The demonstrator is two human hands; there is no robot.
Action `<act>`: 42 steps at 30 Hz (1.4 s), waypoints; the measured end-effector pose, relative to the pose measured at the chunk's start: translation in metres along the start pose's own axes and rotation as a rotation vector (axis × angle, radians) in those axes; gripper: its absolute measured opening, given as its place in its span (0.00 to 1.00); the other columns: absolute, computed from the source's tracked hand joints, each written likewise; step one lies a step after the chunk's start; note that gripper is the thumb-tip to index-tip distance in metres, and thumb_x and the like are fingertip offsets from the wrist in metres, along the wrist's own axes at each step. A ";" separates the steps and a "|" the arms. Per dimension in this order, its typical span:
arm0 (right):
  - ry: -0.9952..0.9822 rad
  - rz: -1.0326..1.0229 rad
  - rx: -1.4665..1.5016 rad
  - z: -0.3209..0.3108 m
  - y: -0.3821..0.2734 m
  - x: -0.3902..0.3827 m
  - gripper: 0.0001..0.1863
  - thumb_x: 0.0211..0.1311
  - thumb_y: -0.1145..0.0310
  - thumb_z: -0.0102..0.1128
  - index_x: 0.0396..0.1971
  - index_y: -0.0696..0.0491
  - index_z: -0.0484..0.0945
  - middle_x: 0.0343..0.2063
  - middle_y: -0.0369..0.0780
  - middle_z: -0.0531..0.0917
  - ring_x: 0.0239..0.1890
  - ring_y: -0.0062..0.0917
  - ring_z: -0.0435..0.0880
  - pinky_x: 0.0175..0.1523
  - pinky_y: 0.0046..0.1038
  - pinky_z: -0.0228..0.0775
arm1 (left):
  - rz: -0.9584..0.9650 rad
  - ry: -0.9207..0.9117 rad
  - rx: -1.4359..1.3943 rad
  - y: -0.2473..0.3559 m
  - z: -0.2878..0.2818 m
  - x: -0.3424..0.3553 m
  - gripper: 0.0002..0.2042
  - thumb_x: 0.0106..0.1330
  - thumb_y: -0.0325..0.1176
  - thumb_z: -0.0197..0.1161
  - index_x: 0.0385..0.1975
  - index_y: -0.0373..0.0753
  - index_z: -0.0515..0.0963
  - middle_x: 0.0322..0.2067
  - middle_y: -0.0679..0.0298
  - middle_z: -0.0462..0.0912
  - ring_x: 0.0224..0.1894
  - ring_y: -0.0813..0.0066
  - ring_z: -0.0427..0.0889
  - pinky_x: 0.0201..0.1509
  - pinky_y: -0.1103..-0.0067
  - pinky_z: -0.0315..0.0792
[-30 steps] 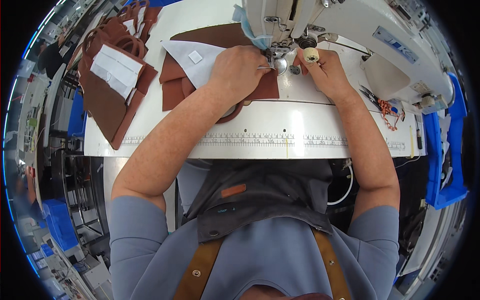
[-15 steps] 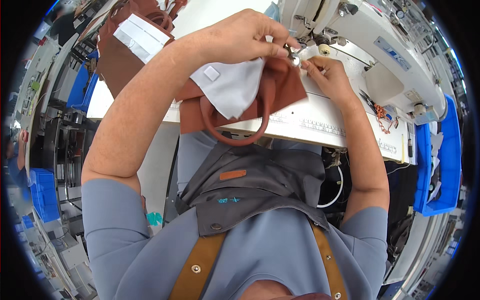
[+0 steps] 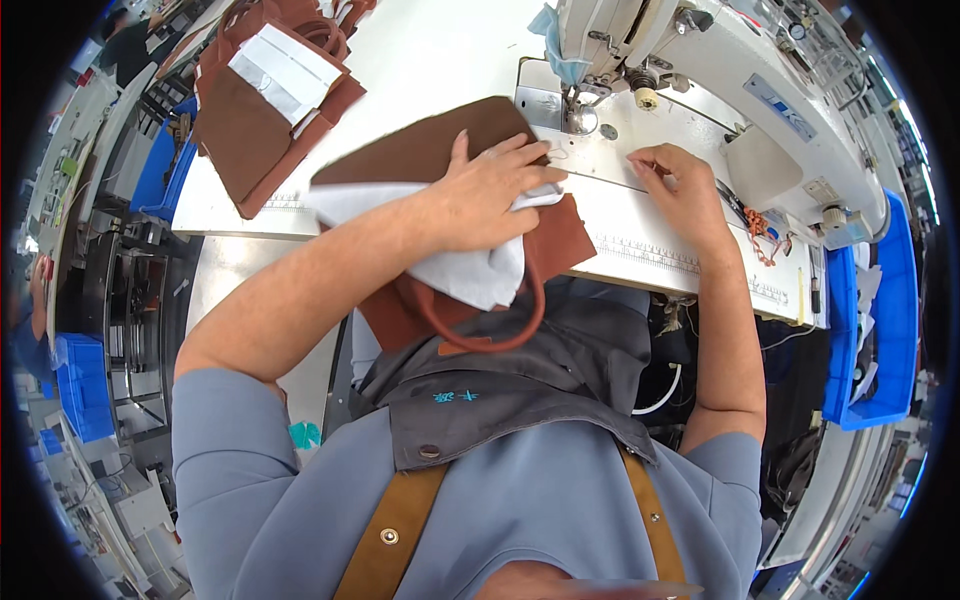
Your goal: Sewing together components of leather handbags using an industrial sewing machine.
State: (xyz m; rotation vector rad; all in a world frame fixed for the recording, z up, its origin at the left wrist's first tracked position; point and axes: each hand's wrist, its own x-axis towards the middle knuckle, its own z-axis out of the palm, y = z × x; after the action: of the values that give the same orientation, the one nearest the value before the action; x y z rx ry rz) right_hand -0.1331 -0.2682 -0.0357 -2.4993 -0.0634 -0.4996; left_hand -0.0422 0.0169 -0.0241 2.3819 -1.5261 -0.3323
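Observation:
A partly sewn reddish-brown bag [image 3: 565, 240] lies over the table's front edge, its round tube handle [image 3: 480, 346] hanging toward my apron. White lining [image 3: 470, 275] and a dark brown panel [image 3: 420, 145] show on it. My left hand [image 3: 490, 195] rests on the bag, fingers spread, thumb raised. Right of the bag, my right hand [image 3: 680, 185] hovers above the table, thumb and forefinger drawn together; anything between them is too small to make out. The sewing machine's presser foot [image 3: 580, 118] stands just beyond the bag, apart from it.
A stack of similar brown bag pieces [image 3: 245, 140] lies at the far left of the white table [image 3: 420, 60]. Scissors [image 3: 735, 205] and orange scraps [image 3: 768, 232] sit beside the machine body [image 3: 770, 100]. A blue bin [image 3: 900, 300] hangs at the right.
The bag has come away from the presser foot, toward me and to the left. My left hand has moved down onto it and spread its fingers; my right hand has shifted slightly right.

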 end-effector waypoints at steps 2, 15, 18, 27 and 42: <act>-0.009 0.001 0.012 -0.002 -0.011 -0.001 0.09 0.61 0.73 0.65 0.40 0.57 0.86 0.34 0.43 0.87 0.32 0.29 0.86 0.39 0.28 0.76 | -0.125 0.015 -0.019 0.010 -0.005 -0.020 0.29 0.65 0.38 0.53 0.69 0.53 0.67 0.75 0.56 0.57 0.78 0.56 0.53 0.77 0.40 0.40; -0.100 -0.105 0.110 0.011 -0.051 -0.022 0.05 0.62 0.71 0.66 0.32 0.57 0.85 0.28 0.46 0.84 0.33 0.41 0.83 0.40 0.37 0.73 | 0.166 -0.049 -0.184 -0.027 -0.116 -0.025 0.09 0.61 0.33 0.69 0.36 0.35 0.81 0.31 0.60 0.85 0.32 0.69 0.82 0.37 0.72 0.74; -0.180 0.030 0.467 0.021 -0.052 -0.029 0.07 0.64 0.73 0.63 0.39 0.59 0.85 0.33 0.43 0.87 0.38 0.31 0.86 0.47 0.29 0.75 | 0.038 0.361 -0.739 -0.050 -0.120 -0.050 0.11 0.67 0.33 0.67 0.42 0.34 0.81 0.32 0.65 0.82 0.35 0.79 0.79 0.38 0.79 0.73; -0.047 0.345 1.120 0.068 -0.090 -0.003 0.26 0.81 0.52 0.43 0.58 0.60 0.75 0.44 0.37 0.84 0.46 0.19 0.82 0.50 0.25 0.75 | -0.342 0.609 -1.594 -0.075 -0.015 -0.127 0.22 0.72 0.38 0.64 0.60 0.32 0.71 0.54 0.58 0.81 0.55 0.72 0.82 0.58 0.72 0.78; -0.232 0.144 0.413 0.080 -0.062 0.019 0.21 0.63 0.70 0.64 0.52 0.55 0.68 0.23 0.45 0.81 0.25 0.31 0.81 0.33 0.30 0.73 | -0.598 0.268 0.106 -0.006 -0.047 -0.164 0.20 0.57 0.50 0.74 0.32 0.38 0.81 0.25 0.57 0.83 0.26 0.56 0.82 0.29 0.69 0.73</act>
State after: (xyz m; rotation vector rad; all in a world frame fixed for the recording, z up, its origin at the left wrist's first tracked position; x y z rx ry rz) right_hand -0.0980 -0.1738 -0.0565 -2.1241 -0.0688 -0.1181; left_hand -0.0884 0.1738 0.0232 2.7891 -0.7115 -0.0461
